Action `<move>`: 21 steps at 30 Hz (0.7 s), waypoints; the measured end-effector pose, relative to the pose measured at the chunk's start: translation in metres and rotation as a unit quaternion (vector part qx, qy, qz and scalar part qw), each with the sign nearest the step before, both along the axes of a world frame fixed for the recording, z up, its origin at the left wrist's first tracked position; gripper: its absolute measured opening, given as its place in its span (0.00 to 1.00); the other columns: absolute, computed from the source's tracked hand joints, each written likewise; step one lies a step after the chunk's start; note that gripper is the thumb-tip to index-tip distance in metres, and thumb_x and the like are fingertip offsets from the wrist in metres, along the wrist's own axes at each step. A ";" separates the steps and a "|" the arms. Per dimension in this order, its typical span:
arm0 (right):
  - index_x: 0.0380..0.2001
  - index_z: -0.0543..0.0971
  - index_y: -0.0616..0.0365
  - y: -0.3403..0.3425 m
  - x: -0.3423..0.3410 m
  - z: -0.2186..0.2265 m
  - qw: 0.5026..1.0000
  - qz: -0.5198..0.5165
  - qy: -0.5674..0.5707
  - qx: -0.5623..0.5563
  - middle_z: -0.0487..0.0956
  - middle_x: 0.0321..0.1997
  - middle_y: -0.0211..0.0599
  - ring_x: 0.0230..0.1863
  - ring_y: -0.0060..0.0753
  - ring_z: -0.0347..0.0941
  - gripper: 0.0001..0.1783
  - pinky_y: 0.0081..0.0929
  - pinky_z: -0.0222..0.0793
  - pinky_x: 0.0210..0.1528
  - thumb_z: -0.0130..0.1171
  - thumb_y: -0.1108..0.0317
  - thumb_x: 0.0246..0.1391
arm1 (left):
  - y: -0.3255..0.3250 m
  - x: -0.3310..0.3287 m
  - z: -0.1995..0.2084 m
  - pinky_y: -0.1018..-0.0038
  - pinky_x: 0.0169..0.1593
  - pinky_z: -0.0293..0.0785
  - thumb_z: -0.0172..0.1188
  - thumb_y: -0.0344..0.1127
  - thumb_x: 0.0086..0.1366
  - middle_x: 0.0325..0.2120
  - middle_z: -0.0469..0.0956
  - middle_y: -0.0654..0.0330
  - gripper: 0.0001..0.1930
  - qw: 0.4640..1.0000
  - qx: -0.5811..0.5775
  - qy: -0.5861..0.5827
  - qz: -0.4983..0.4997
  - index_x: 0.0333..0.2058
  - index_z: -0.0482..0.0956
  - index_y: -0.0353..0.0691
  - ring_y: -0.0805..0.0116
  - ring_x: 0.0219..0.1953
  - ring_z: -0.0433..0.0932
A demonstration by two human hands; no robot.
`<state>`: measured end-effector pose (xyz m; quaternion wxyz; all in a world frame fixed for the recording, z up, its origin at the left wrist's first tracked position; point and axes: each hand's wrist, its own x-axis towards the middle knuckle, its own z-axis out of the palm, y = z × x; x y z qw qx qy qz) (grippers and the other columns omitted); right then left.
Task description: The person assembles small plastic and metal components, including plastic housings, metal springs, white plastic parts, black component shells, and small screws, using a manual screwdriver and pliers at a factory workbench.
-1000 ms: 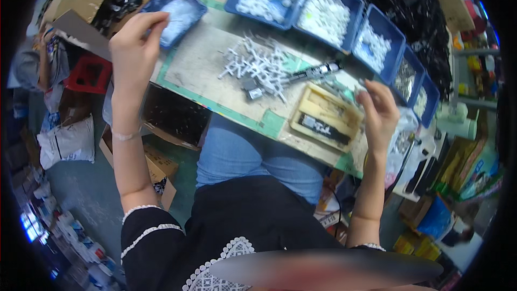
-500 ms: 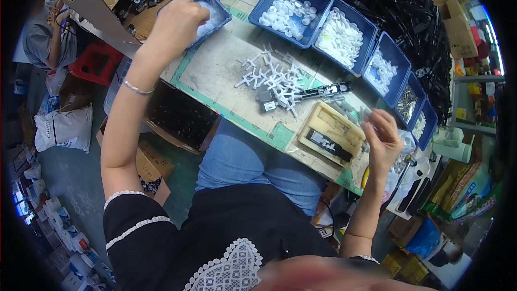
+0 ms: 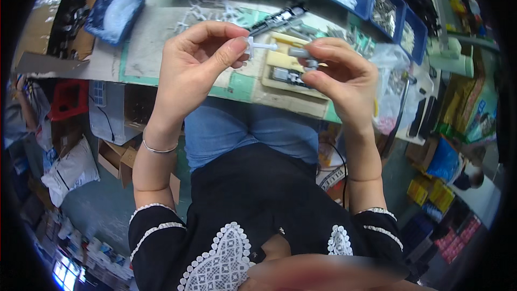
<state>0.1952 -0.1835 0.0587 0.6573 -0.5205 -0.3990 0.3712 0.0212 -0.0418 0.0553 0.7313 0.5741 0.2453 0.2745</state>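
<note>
My left hand (image 3: 196, 64) pinches a white plastic plunger-like piece (image 3: 263, 46), a thin stem with a wider end at my fingertips. Facing it, my right hand (image 3: 347, 73) grips a grey plastic tube-shaped part (image 3: 297, 53) between thumb and fingers. The stem's tip points at the grey part with a small gap between them. Under both hands lies a cream fixture block (image 3: 264, 82), partly covered by my right fingers. A black and grey piece (image 3: 284, 75) sits in its slot. Beyond it rests a long black assembly (image 3: 277, 20), beside white branched plastic pieces (image 3: 196, 12).
A blue tray (image 3: 138, 1) with whitish contents stands at the left of the workbench (image 3: 148, 32). More blue bins (image 3: 371, 8) of small white and metal parts line the far side. A clear plastic bag (image 3: 396, 56) and a pale green device (image 3: 458, 56) are at right.
My left hand has come from the left blue tray to the middle, now with the white piece. My right hand has moved in beside it, holding the grey part. The whole view has shifted.
</note>
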 end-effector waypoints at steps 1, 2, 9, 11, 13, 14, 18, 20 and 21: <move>0.39 0.78 0.68 -0.003 0.000 -0.002 1.000 -0.012 0.001 -0.007 0.74 0.44 0.43 0.44 0.30 0.74 0.18 0.23 0.76 0.46 0.64 0.85 0.40 | -0.005 0.004 -0.003 0.81 0.37 0.74 0.60 0.28 0.60 0.28 0.79 0.61 0.08 1.000 -0.007 0.001 -0.012 0.37 0.78 0.31 0.77 0.31 0.77; 0.39 0.78 0.68 -0.005 0.000 -0.004 1.000 -0.007 0.004 -0.011 0.75 0.44 0.43 0.43 0.29 0.74 0.18 0.22 0.76 0.46 0.64 0.85 0.40 | -0.009 0.008 -0.005 0.81 0.37 0.74 0.60 0.28 0.60 0.28 0.79 0.60 0.08 0.999 -0.027 0.001 -0.020 0.37 0.78 0.31 0.77 0.30 0.77; 0.38 0.80 0.64 -0.023 -0.002 -0.008 0.992 -0.034 -0.124 -0.017 0.76 0.42 0.39 0.41 0.26 0.76 0.17 0.21 0.78 0.42 0.66 0.81 0.40 | -0.023 0.013 -0.020 0.81 0.37 0.75 0.61 0.27 0.59 0.29 0.79 0.58 0.10 0.992 -0.113 0.006 -0.056 0.39 0.78 0.30 0.76 0.30 0.77; 0.37 0.80 0.64 -0.028 -0.003 -0.010 0.989 -0.014 -0.144 -0.035 0.76 0.41 0.38 0.40 0.25 0.76 0.16 0.21 0.78 0.41 0.66 0.80 0.41 | -0.029 0.014 -0.021 0.81 0.37 0.75 0.61 0.27 0.58 0.30 0.79 0.58 0.11 0.987 -0.137 0.012 -0.079 0.40 0.78 0.30 0.76 0.31 0.77; 0.37 0.80 0.64 -0.036 -0.003 -0.014 0.991 -0.017 -0.124 -0.054 0.76 0.41 0.38 0.39 0.24 0.76 0.15 0.20 0.77 0.41 0.67 0.79 0.41 | -0.041 0.015 -0.020 0.80 0.38 0.75 0.62 0.25 0.57 0.32 0.78 0.58 0.11 0.990 -0.114 0.043 -0.066 0.40 0.78 0.29 0.75 0.34 0.77; 0.37 0.80 0.64 -0.042 -0.002 -0.017 0.992 -0.020 -0.105 -0.065 0.77 0.41 0.38 0.38 0.25 0.76 0.16 0.20 0.77 0.40 0.67 0.79 0.40 | -0.047 0.014 -0.022 0.79 0.38 0.76 0.62 0.23 0.56 0.33 0.78 0.60 0.12 0.996 -0.054 0.027 -0.060 0.40 0.78 0.30 0.76 0.36 0.76; 0.32 0.81 0.63 -0.066 0.002 -0.014 0.965 0.016 -0.243 -0.096 0.80 0.35 0.40 0.40 0.32 0.76 0.17 0.24 0.72 0.40 0.70 0.79 0.32 | -0.063 0.010 -0.028 0.74 0.30 0.72 0.62 0.24 0.54 0.33 0.76 0.51 0.10 0.939 0.295 0.108 -0.136 0.37 0.78 0.32 0.60 0.30 0.77; 0.32 0.81 0.61 -0.077 0.006 -0.017 0.952 0.001 -0.292 -0.093 0.80 0.35 0.38 0.39 0.32 0.75 0.16 0.24 0.71 0.39 0.70 0.76 0.33 | -0.071 0.015 -0.031 0.73 0.31 0.72 0.62 0.24 0.54 0.33 0.76 0.52 0.11 0.933 0.317 0.116 -0.123 0.37 0.77 0.32 0.60 0.30 0.77; 0.32 0.81 0.59 -0.081 0.007 -0.018 0.935 -0.013 -0.344 -0.086 0.80 0.35 0.35 0.38 0.31 0.75 0.15 0.24 0.70 0.39 0.70 0.73 0.35 | -0.073 0.017 -0.032 0.72 0.31 0.73 0.62 0.25 0.54 0.33 0.76 0.53 0.11 0.926 0.342 0.121 -0.107 0.37 0.77 0.32 0.59 0.31 0.77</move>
